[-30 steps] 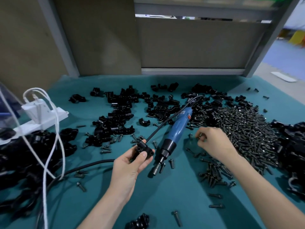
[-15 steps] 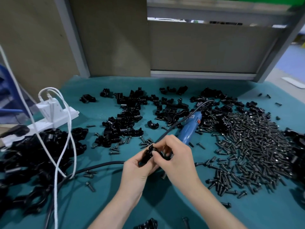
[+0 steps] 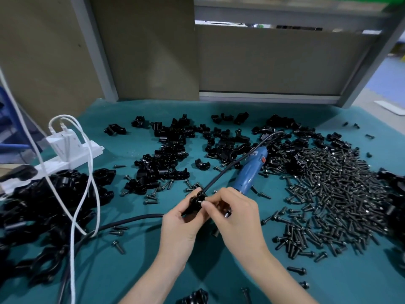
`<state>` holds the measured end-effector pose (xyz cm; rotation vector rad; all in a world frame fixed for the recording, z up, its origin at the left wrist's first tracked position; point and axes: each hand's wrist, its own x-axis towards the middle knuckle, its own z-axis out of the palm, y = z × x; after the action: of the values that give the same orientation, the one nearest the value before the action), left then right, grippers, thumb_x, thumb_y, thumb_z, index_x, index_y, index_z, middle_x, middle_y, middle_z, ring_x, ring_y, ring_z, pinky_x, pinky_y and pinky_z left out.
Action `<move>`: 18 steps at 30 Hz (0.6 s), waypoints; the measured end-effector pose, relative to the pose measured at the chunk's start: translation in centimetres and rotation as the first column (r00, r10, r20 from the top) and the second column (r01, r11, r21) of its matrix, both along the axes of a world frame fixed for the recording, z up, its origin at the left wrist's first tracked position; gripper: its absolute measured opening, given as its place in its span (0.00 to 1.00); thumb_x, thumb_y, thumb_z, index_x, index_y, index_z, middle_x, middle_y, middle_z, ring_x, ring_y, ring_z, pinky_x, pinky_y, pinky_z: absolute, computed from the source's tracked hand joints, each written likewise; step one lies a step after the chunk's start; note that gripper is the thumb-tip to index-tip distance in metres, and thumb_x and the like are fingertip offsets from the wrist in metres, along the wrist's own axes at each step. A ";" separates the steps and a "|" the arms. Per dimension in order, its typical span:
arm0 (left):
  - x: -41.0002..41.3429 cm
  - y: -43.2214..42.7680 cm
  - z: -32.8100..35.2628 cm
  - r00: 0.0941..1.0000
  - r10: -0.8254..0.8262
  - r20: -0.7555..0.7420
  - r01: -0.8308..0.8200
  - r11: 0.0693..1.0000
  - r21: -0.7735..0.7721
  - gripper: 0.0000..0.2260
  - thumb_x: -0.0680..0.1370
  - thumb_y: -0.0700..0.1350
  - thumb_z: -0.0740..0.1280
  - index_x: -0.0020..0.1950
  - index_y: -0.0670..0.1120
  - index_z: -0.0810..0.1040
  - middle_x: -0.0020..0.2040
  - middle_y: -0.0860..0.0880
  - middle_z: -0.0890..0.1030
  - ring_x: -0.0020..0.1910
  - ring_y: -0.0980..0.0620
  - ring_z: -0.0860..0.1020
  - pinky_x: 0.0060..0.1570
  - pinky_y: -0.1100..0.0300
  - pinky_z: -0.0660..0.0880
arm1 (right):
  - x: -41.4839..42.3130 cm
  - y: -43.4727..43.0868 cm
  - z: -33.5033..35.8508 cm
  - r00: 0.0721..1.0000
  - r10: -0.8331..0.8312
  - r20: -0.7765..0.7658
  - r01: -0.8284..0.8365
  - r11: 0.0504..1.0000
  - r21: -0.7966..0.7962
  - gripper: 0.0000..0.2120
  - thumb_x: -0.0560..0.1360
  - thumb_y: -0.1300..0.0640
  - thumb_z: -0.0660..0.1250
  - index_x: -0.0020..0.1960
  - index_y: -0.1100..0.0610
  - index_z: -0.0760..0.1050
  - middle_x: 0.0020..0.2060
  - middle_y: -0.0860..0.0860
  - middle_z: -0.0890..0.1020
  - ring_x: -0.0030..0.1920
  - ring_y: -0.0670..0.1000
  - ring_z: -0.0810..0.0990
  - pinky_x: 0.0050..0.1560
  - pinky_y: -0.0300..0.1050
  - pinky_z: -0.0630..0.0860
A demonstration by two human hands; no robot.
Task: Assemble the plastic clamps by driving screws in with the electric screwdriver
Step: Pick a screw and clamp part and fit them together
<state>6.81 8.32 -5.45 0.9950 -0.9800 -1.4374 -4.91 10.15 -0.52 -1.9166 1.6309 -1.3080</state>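
Closed round a black plastic clamp with the left grip, thumb and fingers curled about its lower half, raised just above the teal surface. Met from the right by the right grip, fingertips pinched narrow at the clamp's upper face, probably on 1 small screw, though too little showing to be sure. Both grips touching at the clamp.

Just behind the right grip, flat on the surface and untouched: the blue electric screwdriver, nose end hidden under that grip, black cable running from its far end and passing just behind the clamp. Right of the right grip, spread wide: a heap of dark screws, with strays near the wrist. Beyond both grips, well apart: loose black clamp parts in scattered clusters. A few stray screws just left of the left grip. Far left of the left grip: a pile of bigger black pieces, a white power strip with a charger plugged in, and 2 white cords looping down over the pile. Below the 2 wrists, at the bottom edge: 1 further clamp, partly cut off.
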 end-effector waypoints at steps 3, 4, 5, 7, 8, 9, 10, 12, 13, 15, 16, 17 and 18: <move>0.0 0.2 0.0 0.998 0.028 0.052 -0.027 1.000 -0.015 0.26 0.63 0.52 0.76 0.60 0.53 0.80 0.55 0.51 0.84 0.57 0.51 0.81 0.58 0.55 0.75 | -0.2 -0.1 0.3 0.996 -0.024 0.081 0.010 0.986 0.169 0.08 0.73 0.57 0.72 0.37 0.57 0.78 0.31 0.46 0.78 0.34 0.45 0.75 0.36 0.33 0.70; -0.1 0.2 0.0 0.996 0.045 0.078 -0.043 0.999 -0.027 0.23 0.65 0.49 0.76 0.59 0.55 0.80 0.55 0.52 0.84 0.57 0.52 0.81 0.58 0.57 0.76 | -0.3 -0.2 0.4 0.995 -0.033 0.094 0.012 0.977 0.213 0.08 0.73 0.56 0.72 0.36 0.56 0.78 0.30 0.46 0.79 0.33 0.45 0.75 0.35 0.34 0.71; -0.1 0.2 -0.1 0.993 0.058 0.105 -0.053 0.998 -0.044 0.20 0.68 0.46 0.75 0.58 0.57 0.80 0.57 0.53 0.84 0.57 0.54 0.81 0.58 0.58 0.76 | -0.3 -0.2 0.4 0.993 -0.043 0.107 0.016 0.970 0.245 0.08 0.74 0.56 0.72 0.36 0.55 0.78 0.30 0.46 0.80 0.33 0.45 0.76 0.35 0.34 0.71; -0.1 0.3 -0.1 0.986 0.064 0.155 -0.052 0.995 -0.082 0.19 0.72 0.39 0.73 0.57 0.59 0.79 0.60 0.55 0.82 0.58 0.56 0.80 0.60 0.60 0.76 | -0.4 -0.2 0.5 0.987 -0.063 0.150 0.018 0.959 0.284 0.08 0.73 0.57 0.72 0.36 0.54 0.79 0.30 0.46 0.81 0.33 0.43 0.78 0.36 0.31 0.72; -0.1 0.4 0.0 0.983 0.061 0.171 -0.045 0.994 -0.095 0.20 0.74 0.38 0.72 0.58 0.60 0.78 0.62 0.56 0.80 0.59 0.57 0.80 0.62 0.59 0.75 | -0.5 -0.2 0.6 0.982 -0.069 0.177 0.014 0.955 0.297 0.07 0.73 0.57 0.72 0.36 0.53 0.79 0.31 0.45 0.82 0.34 0.41 0.78 0.36 0.30 0.72; 0.0 0.4 0.1 0.981 0.055 0.186 -0.036 0.994 -0.105 0.20 0.75 0.37 0.71 0.58 0.61 0.77 0.64 0.57 0.79 0.61 0.57 0.78 0.64 0.56 0.74 | -0.5 -0.1 0.6 0.977 -0.073 0.200 0.009 0.953 0.303 0.08 0.73 0.58 0.72 0.36 0.52 0.79 0.31 0.44 0.82 0.34 0.40 0.79 0.36 0.28 0.72; 0.0 0.4 0.2 0.977 0.053 0.208 -0.027 0.992 -0.123 0.20 0.76 0.37 0.69 0.59 0.61 0.77 0.65 0.60 0.77 0.64 0.57 0.76 0.66 0.53 0.72 | -0.6 -0.1 0.6 0.973 -0.077 0.219 0.007 0.953 0.303 0.08 0.73 0.58 0.72 0.36 0.50 0.79 0.32 0.42 0.82 0.35 0.40 0.79 0.36 0.28 0.72; 0.3 0.4 0.4 0.962 0.073 0.262 -0.020 0.980 -0.199 0.19 0.79 0.36 0.65 0.61 0.60 0.76 0.67 0.65 0.72 0.68 0.58 0.72 0.68 0.48 0.69 | -0.8 -0.3 0.6 0.962 -0.090 0.258 0.008 0.953 0.304 0.09 0.73 0.59 0.73 0.36 0.50 0.79 0.32 0.41 0.82 0.34 0.40 0.80 0.38 0.30 0.73; 0.5 0.4 0.4 0.957 0.093 0.276 -0.025 0.970 -0.242 0.18 0.80 0.38 0.63 0.62 0.60 0.76 0.68 0.67 0.71 0.70 0.58 0.70 0.69 0.47 0.69 | -1.0 -0.3 0.6 0.950 -0.092 0.299 -0.006 0.950 0.312 0.08 0.73 0.60 0.73 0.37 0.51 0.79 0.31 0.43 0.82 0.33 0.42 0.80 0.39 0.33 0.75; 0.7 0.3 0.6 0.954 0.125 0.272 -0.042 0.955 -0.295 0.15 0.79 0.45 0.62 0.61 0.61 0.78 0.66 0.65 0.72 0.69 0.58 0.70 0.66 0.48 0.72 | -1.2 -0.4 0.8 0.894 -0.078 0.440 -0.083 0.939 0.333 0.07 0.73 0.64 0.71 0.38 0.56 0.80 0.31 0.49 0.83 0.32 0.46 0.80 0.36 0.37 0.76; 0.8 0.3 0.8 0.960 0.128 0.249 -0.049 0.953 -0.299 0.15 0.77 0.48 0.63 0.59 0.63 0.79 0.63 0.64 0.74 0.66 0.59 0.72 0.62 0.51 0.75 | -1.3 -0.4 0.9 0.852 -0.074 0.519 -0.129 0.930 0.345 0.06 0.74 0.65 0.71 0.39 0.58 0.80 0.31 0.52 0.83 0.31 0.47 0.80 0.34 0.37 0.76; 0.8 0.3 0.9 0.970 0.121 0.212 -0.056 0.956 -0.288 0.14 0.75 0.48 0.64 0.57 0.65 0.81 0.59 0.64 0.76 0.63 0.60 0.75 0.58 0.55 0.77 | -1.5 -0.4 1.0 0.808 -0.075 0.584 -0.170 0.920 0.354 0.05 0.74 0.67 0.70 0.40 0.60 0.80 0.32 0.54 0.83 0.31 0.48 0.80 0.34 0.37 0.76; 0.8 0.2 1.0 0.977 0.111 0.181 -0.059 0.961 -0.272 0.14 0.74 0.48 0.66 0.54 0.65 0.82 0.55 0.63 0.77 0.60 0.60 0.77 0.54 0.58 0.78 | -1.6 -0.4 1.0 0.772 -0.076 0.632 -0.203 0.911 0.358 0.04 0.74 0.68 0.69 0.41 0.62 0.79 0.32 0.55 0.83 0.31 0.48 0.80 0.34 0.36 0.76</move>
<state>7.64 8.53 -4.48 0.9784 -1.2223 -1.1166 -6.51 9.78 0.49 -1.0901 1.3198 -1.2646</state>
